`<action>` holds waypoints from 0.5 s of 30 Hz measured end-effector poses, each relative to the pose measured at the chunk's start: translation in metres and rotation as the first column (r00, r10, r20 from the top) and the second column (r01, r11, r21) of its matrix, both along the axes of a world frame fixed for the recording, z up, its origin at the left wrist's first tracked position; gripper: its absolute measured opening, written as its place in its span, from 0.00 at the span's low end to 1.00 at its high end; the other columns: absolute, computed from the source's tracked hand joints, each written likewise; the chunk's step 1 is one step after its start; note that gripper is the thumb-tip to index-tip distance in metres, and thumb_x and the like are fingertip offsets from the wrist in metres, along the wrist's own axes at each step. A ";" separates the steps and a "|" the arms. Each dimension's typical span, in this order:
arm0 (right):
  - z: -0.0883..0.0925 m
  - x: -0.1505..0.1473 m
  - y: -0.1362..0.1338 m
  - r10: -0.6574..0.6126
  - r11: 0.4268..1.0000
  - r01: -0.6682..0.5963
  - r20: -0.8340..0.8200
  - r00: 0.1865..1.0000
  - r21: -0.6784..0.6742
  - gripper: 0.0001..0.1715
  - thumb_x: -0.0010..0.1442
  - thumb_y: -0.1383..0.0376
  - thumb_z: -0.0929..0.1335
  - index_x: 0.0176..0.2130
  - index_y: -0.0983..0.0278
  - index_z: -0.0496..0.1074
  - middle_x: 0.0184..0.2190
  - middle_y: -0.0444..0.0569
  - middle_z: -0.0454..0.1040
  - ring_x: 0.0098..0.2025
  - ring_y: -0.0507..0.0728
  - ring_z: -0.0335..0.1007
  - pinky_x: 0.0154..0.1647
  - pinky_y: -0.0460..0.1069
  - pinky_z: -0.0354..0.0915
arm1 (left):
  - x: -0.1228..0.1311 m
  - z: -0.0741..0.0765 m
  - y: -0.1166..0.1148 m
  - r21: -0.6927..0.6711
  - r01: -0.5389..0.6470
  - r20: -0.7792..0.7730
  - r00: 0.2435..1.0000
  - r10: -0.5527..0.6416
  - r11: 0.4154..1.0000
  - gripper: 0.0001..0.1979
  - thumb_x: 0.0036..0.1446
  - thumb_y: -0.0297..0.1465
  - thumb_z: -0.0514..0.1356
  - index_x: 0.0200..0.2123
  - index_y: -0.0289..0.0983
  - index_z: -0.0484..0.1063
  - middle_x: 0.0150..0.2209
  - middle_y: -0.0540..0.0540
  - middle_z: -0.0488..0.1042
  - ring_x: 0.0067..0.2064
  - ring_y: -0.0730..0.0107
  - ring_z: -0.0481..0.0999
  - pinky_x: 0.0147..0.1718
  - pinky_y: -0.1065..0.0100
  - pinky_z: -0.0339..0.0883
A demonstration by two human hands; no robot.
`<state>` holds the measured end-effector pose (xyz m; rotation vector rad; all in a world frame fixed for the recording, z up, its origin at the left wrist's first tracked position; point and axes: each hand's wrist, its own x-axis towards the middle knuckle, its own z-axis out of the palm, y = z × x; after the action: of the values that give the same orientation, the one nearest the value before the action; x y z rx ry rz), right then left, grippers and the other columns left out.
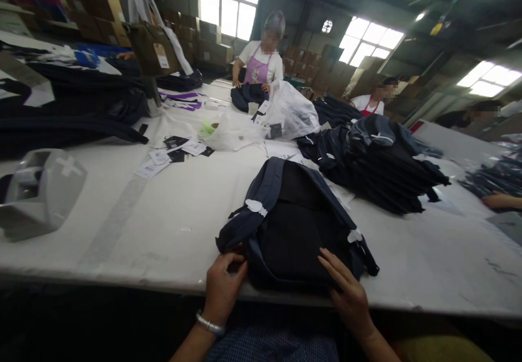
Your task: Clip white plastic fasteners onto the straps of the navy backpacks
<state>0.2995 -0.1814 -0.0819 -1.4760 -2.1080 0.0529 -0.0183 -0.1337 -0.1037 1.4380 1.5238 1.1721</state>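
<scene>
Backpack (302, 226) lay between both hands at the table's (163, 242) near edge, long axis pointing away. Left hand (223, 283) touched its lower left side, fingers curled together, grip unclear; right hand's (348, 294) fingers rested extended on top. Stacked bags (379, 172) beyond right, tags (171, 154) farther left.

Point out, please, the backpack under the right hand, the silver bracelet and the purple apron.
Backpack (293, 237), head view: black back panel.
Silver bracelet (210, 325), head view: middle of its band.
Purple apron (258, 68), head view: its front.

A white table (171, 237) carries a backpack (299, 231), stacked bags (375, 163) and tags (151, 169).
</scene>
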 end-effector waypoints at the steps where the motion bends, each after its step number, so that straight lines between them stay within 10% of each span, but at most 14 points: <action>1: 0.000 0.001 0.000 0.015 1.000 -0.015 0.004 1.000 -0.001 0.35 0.56 0.75 0.59 0.61 0.57 0.60 0.61 0.47 0.61 0.63 0.61 0.56 0.63 0.61 0.58 | -0.001 0.000 0.000 -0.030 0.012 0.027 1.000 -0.011 0.999 0.09 0.52 0.37 0.62 0.30 0.37 0.75 0.36 0.44 0.77 0.40 0.61 0.77 0.41 0.61 0.72; 15: -0.002 -0.002 0.001 0.042 0.999 -0.041 -0.061 0.997 0.016 0.34 0.57 0.76 0.59 0.60 0.57 0.62 0.59 0.47 0.65 0.62 0.59 0.57 0.63 0.62 0.58 | 0.009 0.013 0.006 -0.030 0.040 -0.180 0.983 -0.045 0.999 0.29 0.49 0.39 0.63 0.55 0.36 0.65 0.49 0.36 0.74 0.50 0.53 0.74 0.49 0.53 0.67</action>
<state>0.2975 -0.1801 -0.0835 -1.4045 -2.0854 0.0972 -0.0097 -0.1279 -0.0910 1.5868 1.6156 1.0155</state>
